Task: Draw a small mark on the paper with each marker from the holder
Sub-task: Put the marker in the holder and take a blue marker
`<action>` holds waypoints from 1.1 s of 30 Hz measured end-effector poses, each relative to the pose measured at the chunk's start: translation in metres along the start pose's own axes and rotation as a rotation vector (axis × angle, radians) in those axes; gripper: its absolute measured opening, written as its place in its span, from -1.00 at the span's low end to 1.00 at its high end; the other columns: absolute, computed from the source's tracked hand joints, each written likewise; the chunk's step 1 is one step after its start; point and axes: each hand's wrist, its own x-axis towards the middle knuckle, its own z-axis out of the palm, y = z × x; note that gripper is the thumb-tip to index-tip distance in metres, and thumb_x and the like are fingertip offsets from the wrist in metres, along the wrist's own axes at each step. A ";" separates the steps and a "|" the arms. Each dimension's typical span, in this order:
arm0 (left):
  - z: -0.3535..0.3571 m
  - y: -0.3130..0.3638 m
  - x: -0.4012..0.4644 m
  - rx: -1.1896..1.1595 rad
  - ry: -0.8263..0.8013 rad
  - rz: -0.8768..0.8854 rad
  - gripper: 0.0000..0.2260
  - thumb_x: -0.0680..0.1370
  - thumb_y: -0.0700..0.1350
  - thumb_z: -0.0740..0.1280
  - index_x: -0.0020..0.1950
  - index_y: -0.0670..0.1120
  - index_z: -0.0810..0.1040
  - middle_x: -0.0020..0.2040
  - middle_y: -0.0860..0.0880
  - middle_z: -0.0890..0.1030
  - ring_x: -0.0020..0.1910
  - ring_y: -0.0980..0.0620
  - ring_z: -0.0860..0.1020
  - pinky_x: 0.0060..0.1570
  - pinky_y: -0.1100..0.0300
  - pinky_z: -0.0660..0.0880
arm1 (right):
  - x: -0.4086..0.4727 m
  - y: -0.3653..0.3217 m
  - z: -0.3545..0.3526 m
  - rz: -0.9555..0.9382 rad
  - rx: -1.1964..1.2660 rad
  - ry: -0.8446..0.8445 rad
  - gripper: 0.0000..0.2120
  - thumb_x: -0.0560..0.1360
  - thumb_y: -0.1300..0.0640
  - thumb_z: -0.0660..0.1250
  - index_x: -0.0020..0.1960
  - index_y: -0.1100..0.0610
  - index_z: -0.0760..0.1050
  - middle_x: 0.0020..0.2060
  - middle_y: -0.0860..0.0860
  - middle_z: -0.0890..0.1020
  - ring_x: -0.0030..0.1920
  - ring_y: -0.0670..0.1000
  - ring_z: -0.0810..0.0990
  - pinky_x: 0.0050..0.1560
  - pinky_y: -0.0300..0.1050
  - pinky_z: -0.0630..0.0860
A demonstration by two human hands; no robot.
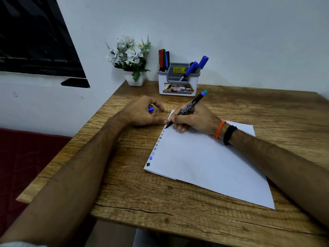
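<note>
A wooden table is carrying a white sheet of paper at its centre. Toward twelve o'clock a marker holder is standing, and at eleven o'clock a white flower pot is sitting.

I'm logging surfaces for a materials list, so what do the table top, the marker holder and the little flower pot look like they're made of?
Table top: wood or wood-look laminate, matte; brown grain lines and knots show, and I cannot tell which.
Marker holder: probably moulded plastic, a smooth white body with a grey insert and printed stickers.
Flower pot: smooth white, ceramic or plastic; the look leaves it open.
</note>
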 end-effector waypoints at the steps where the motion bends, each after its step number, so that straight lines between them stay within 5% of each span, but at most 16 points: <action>1: 0.000 0.000 0.000 0.003 0.001 0.001 -0.58 0.32 0.15 0.55 0.10 0.06 0.58 -0.36 0.08 0.54 -0.39 0.16 0.43 -0.26 0.23 0.33 | 0.000 0.000 0.000 -0.001 0.004 0.000 -0.94 0.51 0.36 0.36 -0.09 0.31 0.61 -0.24 0.21 0.70 -0.38 -0.05 0.64 -0.35 -0.25 0.58; 22: -0.001 0.001 -0.001 -0.003 -0.003 0.000 -0.60 0.32 0.14 0.54 0.09 0.07 0.58 -0.36 0.06 0.56 -0.41 0.16 0.44 -0.25 0.24 0.34 | 0.001 0.001 0.001 -0.031 0.040 0.003 -0.82 0.51 0.39 0.33 -0.19 0.20 0.60 -0.40 0.02 0.68 -0.43 -0.09 0.61 -0.41 -0.29 0.53; 33: -0.003 0.001 -0.003 -0.142 0.058 0.004 -0.69 0.38 0.09 0.52 0.06 0.07 0.56 -0.34 0.07 0.57 -0.39 0.17 0.46 -0.28 0.24 0.36 | 0.008 0.005 -0.009 -0.040 0.425 0.058 -0.81 0.52 0.20 0.29 -0.03 0.29 0.62 -0.31 0.09 0.65 -0.38 -0.07 0.58 -0.39 -0.27 0.50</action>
